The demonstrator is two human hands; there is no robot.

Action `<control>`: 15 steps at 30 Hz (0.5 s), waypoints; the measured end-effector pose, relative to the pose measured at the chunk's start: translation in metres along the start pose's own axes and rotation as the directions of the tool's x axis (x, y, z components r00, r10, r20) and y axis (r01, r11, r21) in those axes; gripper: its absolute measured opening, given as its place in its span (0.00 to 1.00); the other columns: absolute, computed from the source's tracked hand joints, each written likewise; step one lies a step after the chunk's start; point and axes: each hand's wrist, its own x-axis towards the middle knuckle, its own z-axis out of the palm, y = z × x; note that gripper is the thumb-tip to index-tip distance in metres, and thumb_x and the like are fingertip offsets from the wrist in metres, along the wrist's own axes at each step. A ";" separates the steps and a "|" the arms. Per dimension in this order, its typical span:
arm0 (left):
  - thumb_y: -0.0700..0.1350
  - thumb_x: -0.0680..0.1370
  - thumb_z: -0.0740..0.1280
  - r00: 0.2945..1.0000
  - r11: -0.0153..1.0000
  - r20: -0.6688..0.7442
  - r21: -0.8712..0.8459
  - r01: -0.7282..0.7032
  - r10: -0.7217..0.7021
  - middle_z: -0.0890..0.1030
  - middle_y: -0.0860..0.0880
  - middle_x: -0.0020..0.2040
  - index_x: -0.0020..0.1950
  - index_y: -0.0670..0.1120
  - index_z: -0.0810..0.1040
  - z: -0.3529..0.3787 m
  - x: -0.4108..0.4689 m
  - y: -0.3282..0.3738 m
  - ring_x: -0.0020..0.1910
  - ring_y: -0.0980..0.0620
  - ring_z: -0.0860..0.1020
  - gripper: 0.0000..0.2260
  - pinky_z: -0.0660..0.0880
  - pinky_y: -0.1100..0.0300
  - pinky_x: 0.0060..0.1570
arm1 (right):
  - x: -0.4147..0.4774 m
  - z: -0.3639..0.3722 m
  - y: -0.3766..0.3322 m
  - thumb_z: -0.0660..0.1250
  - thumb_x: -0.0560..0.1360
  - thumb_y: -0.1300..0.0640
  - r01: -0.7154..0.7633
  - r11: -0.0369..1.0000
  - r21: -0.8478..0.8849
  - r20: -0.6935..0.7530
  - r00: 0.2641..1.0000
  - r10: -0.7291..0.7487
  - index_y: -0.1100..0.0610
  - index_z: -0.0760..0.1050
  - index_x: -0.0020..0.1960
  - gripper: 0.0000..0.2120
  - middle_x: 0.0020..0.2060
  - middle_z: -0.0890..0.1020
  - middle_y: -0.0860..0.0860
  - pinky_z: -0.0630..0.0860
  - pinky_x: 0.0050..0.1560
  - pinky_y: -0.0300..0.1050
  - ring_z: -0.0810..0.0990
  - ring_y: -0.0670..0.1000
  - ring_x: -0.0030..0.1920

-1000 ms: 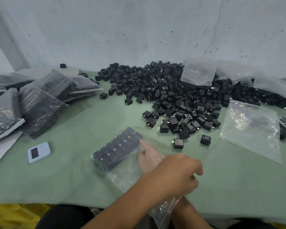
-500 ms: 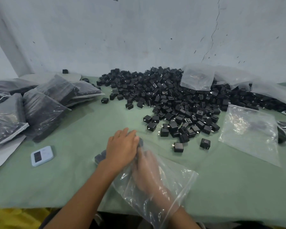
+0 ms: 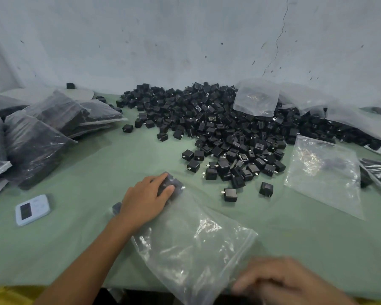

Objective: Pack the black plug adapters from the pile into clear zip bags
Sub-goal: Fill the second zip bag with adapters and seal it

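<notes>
My left hand [image 3: 146, 200] lies flat, fingers straight and close together, pressing through the plastic on the packed adapters [image 3: 176, 183] at the closed end of the zip bag [image 3: 196, 238], a little left of the frame's centre. The bag's long axis runs on a slant from there down to the lower right, where its mouth ends by my right hand [image 3: 279, 280]. That hand is blurred. Its fingers look loosely curled at the bag's edge, but I cannot tell whether they pinch the plastic or only rest near it. The pile [image 3: 229, 128] fills the upper middle and right, well beyond the bag. The nearest loose adapter [image 3: 230, 194] sits on the green table [image 3: 97, 172], just right of my left fingertips and up and to the left of my right hand. My left hand is the nearer one in the picture, but it is pinning the row down. So I judge the right must reach up past the bag's upper edge, then bring the adapter back to the mouth and slide it along the slant toward my left palm.
</notes>
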 end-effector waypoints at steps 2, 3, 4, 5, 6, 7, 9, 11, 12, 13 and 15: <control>0.61 0.82 0.57 1.000 0.999 -0.010 -0.039 -0.007 0.006 0.77 0.53 0.66 0.72 0.59 0.69 -0.010 0.001 0.006 0.63 0.48 0.74 0.19 0.70 0.50 0.62 | 0.002 -0.028 0.011 0.68 0.79 0.62 -0.035 0.999 0.032 -0.204 0.978 0.041 0.39 0.84 0.50 0.17 0.48 0.86 0.41 0.77 0.51 0.33 0.83 0.41 0.50; 0.59 0.82 0.59 0.998 0.998 -0.060 -0.053 -0.021 0.018 0.77 0.52 0.66 0.71 0.57 0.71 -0.016 -0.004 0.012 0.64 0.48 0.74 0.19 0.69 0.50 0.64 | 0.016 -0.037 0.020 0.68 0.79 0.61 -0.052 0.999 0.000 -0.319 0.947 0.049 0.39 0.84 0.51 0.17 0.48 0.86 0.40 0.77 0.49 0.33 0.83 0.40 0.49; 0.57 0.82 0.60 0.991 0.995 -0.128 -0.088 -0.045 0.034 0.77 0.52 0.66 0.70 0.54 0.73 -0.022 -0.013 0.022 0.65 0.49 0.73 0.18 0.68 0.50 0.66 | 0.035 -0.042 0.031 0.68 0.79 0.60 -0.074 0.994 -0.077 -0.390 0.920 0.039 0.40 0.83 0.53 0.15 0.48 0.85 0.39 0.77 0.49 0.34 0.82 0.40 0.49; 0.56 0.82 0.61 0.981 0.987 -0.186 -0.144 -0.075 0.048 0.78 0.53 0.66 0.69 0.53 0.75 -0.026 -0.027 0.034 0.65 0.49 0.73 0.17 0.67 0.50 0.67 | 0.056 -0.045 0.041 0.67 0.80 0.58 -0.107 0.980 -0.170 -0.402 0.915 0.030 0.41 0.82 0.56 0.13 0.50 0.84 0.39 0.76 0.50 0.35 0.81 0.40 0.49; 0.56 0.82 0.62 0.975 0.972 -0.214 -0.210 -0.105 0.059 0.78 0.55 0.65 0.66 0.54 0.77 -0.030 -0.047 0.048 0.65 0.51 0.73 0.15 0.67 0.51 0.67 | 0.079 -0.045 0.051 0.66 0.80 0.57 -0.144 0.960 -0.240 -0.390 0.920 0.041 0.43 0.81 0.59 0.13 0.53 0.82 0.39 0.75 0.52 0.37 0.80 0.41 0.49; 0.58 0.81 0.62 0.970 0.950 -0.226 -0.273 -0.152 0.090 0.77 0.59 0.63 0.64 0.57 0.77 -0.032 -0.071 0.061 0.64 0.55 0.73 0.14 0.66 0.54 0.67 | 0.101 -0.045 0.063 0.65 0.81 0.57 -0.193 0.936 -0.293 -0.368 0.927 0.076 0.45 0.79 0.62 0.13 0.58 0.79 0.39 0.74 0.54 0.38 0.78 0.41 0.51; 0.66 0.78 0.60 0.974 0.895 -0.160 -0.391 -0.213 0.162 0.74 0.67 0.57 0.58 0.63 0.76 -0.035 -0.122 0.084 0.61 0.63 0.71 0.13 0.64 0.65 0.64 | 0.132 -0.037 0.085 0.64 0.81 0.54 -0.284 0.868 -0.408 -0.327 0.933 0.152 0.45 0.73 0.68 0.16 0.64 0.73 0.42 0.72 0.58 0.42 0.76 0.47 0.58; 0.71 0.73 0.62 0.968 0.884 -0.057 -0.399 -0.245 0.243 0.72 0.67 0.51 0.52 0.65 0.75 -0.030 -0.164 0.096 0.58 0.67 0.71 0.15 0.63 0.72 0.59 | 0.146 -0.027 0.098 0.64 0.81 0.50 -0.318 0.837 -0.446 -0.335 0.926 0.173 0.43 0.69 0.69 0.17 0.63 0.71 0.45 0.72 0.53 0.42 0.75 0.50 0.59; 0.71 0.71 0.65 0.965 0.912 -0.003 -0.324 -0.250 0.264 0.73 0.66 0.48 0.47 0.65 0.77 -0.025 -0.181 0.101 0.52 0.69 0.73 0.13 0.66 0.75 0.55 | 0.146 -0.024 0.101 0.64 0.80 0.48 -0.332 0.841 -0.428 -0.364 0.915 0.175 0.42 0.68 0.66 0.15 0.60 0.72 0.45 0.70 0.47 0.39 0.76 0.49 0.55; 0.69 0.68 0.69 0.970 0.942 0.053 -0.256 -0.218 0.239 0.75 0.66 0.42 0.41 0.65 0.78 -0.026 -0.193 0.103 0.45 0.70 0.75 0.10 0.70 0.76 0.48 | 0.143 -0.024 0.101 0.65 0.80 0.46 -0.345 0.851 -0.396 -0.393 0.901 0.182 0.42 0.68 0.63 0.13 0.57 0.73 0.45 0.68 0.42 0.38 0.76 0.48 0.51; 0.58 0.57 0.82 0.993 0.970 0.002 -0.214 -0.116 0.120 0.76 0.61 0.33 0.35 0.62 0.80 -0.027 -0.211 0.108 0.33 0.61 0.78 0.13 0.75 0.72 0.35 | 0.130 -0.025 0.099 0.67 0.78 0.44 -0.358 0.881 -0.309 -0.446 0.873 0.198 0.40 0.67 0.57 0.12 0.53 0.75 0.45 0.68 0.40 0.40 0.75 0.46 0.47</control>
